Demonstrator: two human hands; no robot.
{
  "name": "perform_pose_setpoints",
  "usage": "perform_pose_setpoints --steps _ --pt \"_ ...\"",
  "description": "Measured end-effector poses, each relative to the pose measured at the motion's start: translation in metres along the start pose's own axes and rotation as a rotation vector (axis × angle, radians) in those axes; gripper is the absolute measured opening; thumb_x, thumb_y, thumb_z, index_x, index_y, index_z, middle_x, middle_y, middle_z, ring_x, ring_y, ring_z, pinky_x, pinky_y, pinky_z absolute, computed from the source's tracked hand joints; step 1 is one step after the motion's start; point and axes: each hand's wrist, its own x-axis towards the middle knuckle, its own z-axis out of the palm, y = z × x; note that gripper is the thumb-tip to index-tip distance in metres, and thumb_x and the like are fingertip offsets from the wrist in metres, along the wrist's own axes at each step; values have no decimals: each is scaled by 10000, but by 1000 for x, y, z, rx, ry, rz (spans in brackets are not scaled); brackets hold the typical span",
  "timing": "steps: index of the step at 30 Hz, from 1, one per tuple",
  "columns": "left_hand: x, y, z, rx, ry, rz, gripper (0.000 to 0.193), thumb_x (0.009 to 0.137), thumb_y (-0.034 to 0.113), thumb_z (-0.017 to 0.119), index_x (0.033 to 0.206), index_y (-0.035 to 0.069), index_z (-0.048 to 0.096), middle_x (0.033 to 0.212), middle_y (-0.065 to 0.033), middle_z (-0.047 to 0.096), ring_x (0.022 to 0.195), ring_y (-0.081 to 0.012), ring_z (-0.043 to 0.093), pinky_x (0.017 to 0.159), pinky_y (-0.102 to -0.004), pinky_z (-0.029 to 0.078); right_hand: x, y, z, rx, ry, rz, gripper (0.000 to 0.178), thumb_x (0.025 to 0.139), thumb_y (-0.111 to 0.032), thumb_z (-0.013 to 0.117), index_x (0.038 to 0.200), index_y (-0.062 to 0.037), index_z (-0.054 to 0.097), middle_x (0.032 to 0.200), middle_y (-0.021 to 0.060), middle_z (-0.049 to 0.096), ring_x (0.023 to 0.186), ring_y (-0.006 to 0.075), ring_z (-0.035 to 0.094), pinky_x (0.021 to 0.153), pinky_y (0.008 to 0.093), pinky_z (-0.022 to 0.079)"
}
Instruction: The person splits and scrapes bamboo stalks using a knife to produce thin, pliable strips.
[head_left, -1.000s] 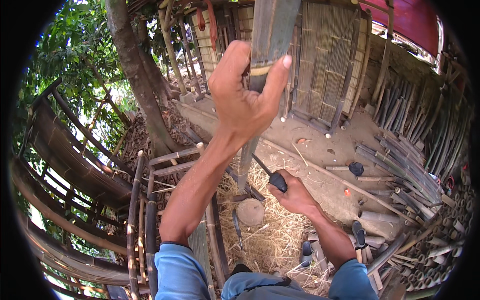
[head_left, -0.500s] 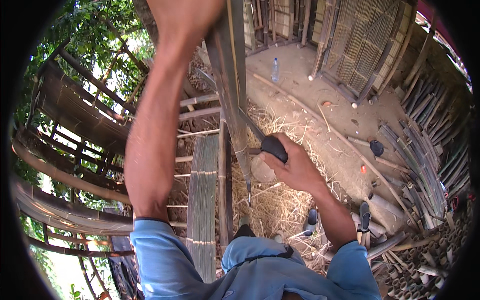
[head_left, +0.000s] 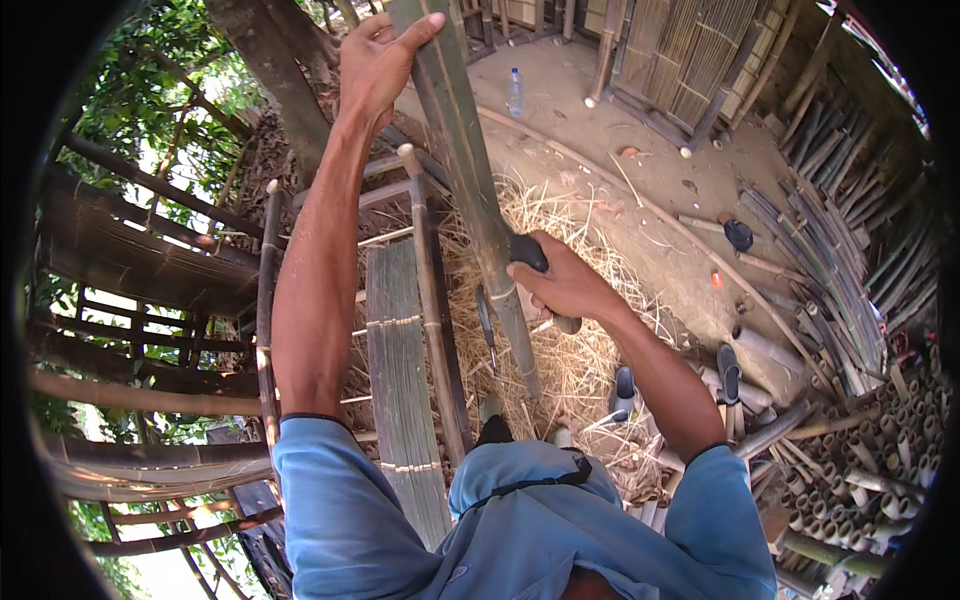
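Observation:
My left hand (head_left: 378,75) is up high with its fingers at the edge of a long green-brown bamboo piece (head_left: 458,130), the thumb laid across its face. The bamboo slants down toward me, its narrower lower end over the straw. Against its lower right side, my right hand (head_left: 568,278) is closed around a black-covered knife handle (head_left: 529,252). The knife's blade is hidden behind the bamboo. Just left of the bamboo's lower end, a thin dark pointed piece (head_left: 487,325) shows; its kind is unclear.
On my left stands a pole frame (head_left: 432,300) with a slatted bamboo panel (head_left: 395,350). Loose straw (head_left: 590,350) covers the ground ahead. A plastic bottle (head_left: 515,92) stands farther off. Stacked bamboo strips (head_left: 815,260) and cut tubes (head_left: 850,480) lie at right, near dark sandals (head_left: 623,393).
The bamboo's lower end has swung right and now covers the knife blade, which showed before. My left hand has come lower into view, and my right hand has moved slightly up and left.

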Motion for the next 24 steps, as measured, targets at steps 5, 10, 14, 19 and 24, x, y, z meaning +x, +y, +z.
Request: perform_pose_setpoints --steps 5,10,14,19,24 --pt "9 -4 9 43 -188 -126 190 928 176 753 1042 29 711 827 -26 699 723 -125 623 701 -337 487 11 -42 -4 -429 123 80 431 974 -212 622 1288 61 507 946 320 693 785 404 720 703 470 559" --pt "18 -27 17 -161 -232 -182 131 931 166 753 886 64 685 673 22 607 561 -89 543 514 -268 422 22 -50 8 -526 190 113 439 966 -211 629 1288 60 504 973 345 685 906 448 716 797 508 549" --pt "25 -40 25 -235 -199 -193 144 922 143 764 852 71 660 656 25 580 533 -81 515 481 -256 394 35 -44 9 -576 217 56 445 984 -202 575 1267 125 470 843 303 689 706 373 724 615 449 561" --pt "37 -52 26 -296 -187 -164 122 914 120 772 893 42 680 651 23 580 526 -83 505 477 -262 390 52 -6 5 -178 -94 327 416 957 -241 638 1229 60 547 899 243 696 754 353 686 704 445 542" --pt "45 -52 18 -210 -194 -212 154 890 114 804 915 -4 709 622 27 572 501 -74 483 445 -256 362 68 19 27 -566 170 161 396 950 -216 635 1217 66 554 901 317 701 819 438 723 739 487 567"
